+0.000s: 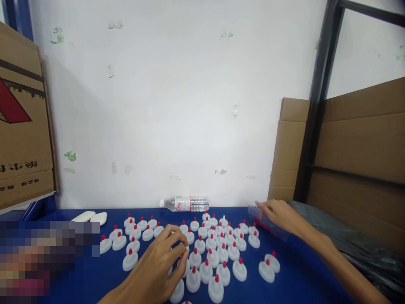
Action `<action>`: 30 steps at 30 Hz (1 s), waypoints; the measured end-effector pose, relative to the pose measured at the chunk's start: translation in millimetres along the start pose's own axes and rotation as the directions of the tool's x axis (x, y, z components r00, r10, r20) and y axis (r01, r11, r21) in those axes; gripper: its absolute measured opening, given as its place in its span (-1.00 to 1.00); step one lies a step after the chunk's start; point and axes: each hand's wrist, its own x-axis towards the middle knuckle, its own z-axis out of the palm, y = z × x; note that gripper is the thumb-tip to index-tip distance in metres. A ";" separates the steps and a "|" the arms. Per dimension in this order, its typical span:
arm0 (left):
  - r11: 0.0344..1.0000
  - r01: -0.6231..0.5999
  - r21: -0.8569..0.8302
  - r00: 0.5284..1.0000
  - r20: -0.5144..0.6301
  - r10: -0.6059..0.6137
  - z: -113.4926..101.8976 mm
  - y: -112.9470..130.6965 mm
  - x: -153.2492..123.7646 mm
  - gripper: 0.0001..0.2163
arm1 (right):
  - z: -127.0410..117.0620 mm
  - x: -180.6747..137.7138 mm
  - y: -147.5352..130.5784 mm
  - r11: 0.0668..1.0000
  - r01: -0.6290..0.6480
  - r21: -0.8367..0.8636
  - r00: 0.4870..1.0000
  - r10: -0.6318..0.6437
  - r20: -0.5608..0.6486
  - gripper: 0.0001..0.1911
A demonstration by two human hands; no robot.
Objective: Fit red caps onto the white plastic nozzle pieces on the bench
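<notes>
My left hand (164, 261) is over the left-middle part of a crowd of small white oval bottles (216, 289). Its thumb and index fingertips are pressed close together; a bit of white shows beside them, but what they pinch is mostly hidden. My right hand (276, 215) is at a clear plastic bag (268, 228) with red pieces inside, towards the table's back right. Its fingers bend down into or against the bag, and their grip is partly covered. Nearly all the bottles stand upright with red tips; one at the back (223, 220) has a bare white tip.
A clear water bottle (190, 204) lies on its side by the wall. Two white pieces (98, 218) rest at the back left of the blue table (297, 274). Cardboard boxes (25, 126) flank the left side, with black plastic (332, 228) on the right.
</notes>
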 end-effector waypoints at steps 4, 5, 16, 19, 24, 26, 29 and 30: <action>1.000 -0.023 0.000 1.000 0.003 0.023 2.4 -1.1 -0.1 -0.80 | -4.9 -1.8 15.6 0.999 -0.029 0.029 0.999 0.029 0.016 -0.44; 1.000 -0.024 -0.003 1.000 0.002 0.024 2.8 -1.1 -0.1 -0.80 | -7.3 -1.4 19.5 0.999 -0.029 0.037 1.000 0.029 0.005 -0.48; 1.000 -0.010 -0.023 1.000 0.013 0.010 2.0 -0.1 -0.3 -0.80 | -4.2 7.7 48.1 0.987 -0.060 0.148 0.993 0.074 -0.093 -0.45; 1.000 -0.006 -0.022 1.000 0.026 0.007 1.8 0.4 -1.0 -0.80 | -3.3 8.7 48.9 0.983 -0.095 0.159 0.990 0.110 -0.084 -0.44; 1.000 -0.010 -0.019 0.999 0.031 0.010 2.1 0.4 -0.6 -0.80 | -2.0 10.4 47.6 0.968 -0.164 0.193 0.983 0.177 -0.055 -0.50; 1.000 -0.008 -0.018 0.999 0.035 0.009 2.1 0.8 -0.9 -0.81 | 1.3 10.9 48.1 0.956 -0.194 0.221 0.978 0.207 -0.037 -0.51; 1.000 -0.013 -0.020 0.999 0.043 0.013 2.1 1.3 -1.4 -0.81 | 7.2 11.7 49.7 0.936 -0.224 0.271 0.972 0.235 -0.007 -0.54; 1.000 -0.015 -0.021 0.999 0.045 0.016 2.2 1.3 -1.4 -0.81 | 8.7 11.9 50.2 0.929 -0.233 0.287 0.970 0.243 0.001 -0.55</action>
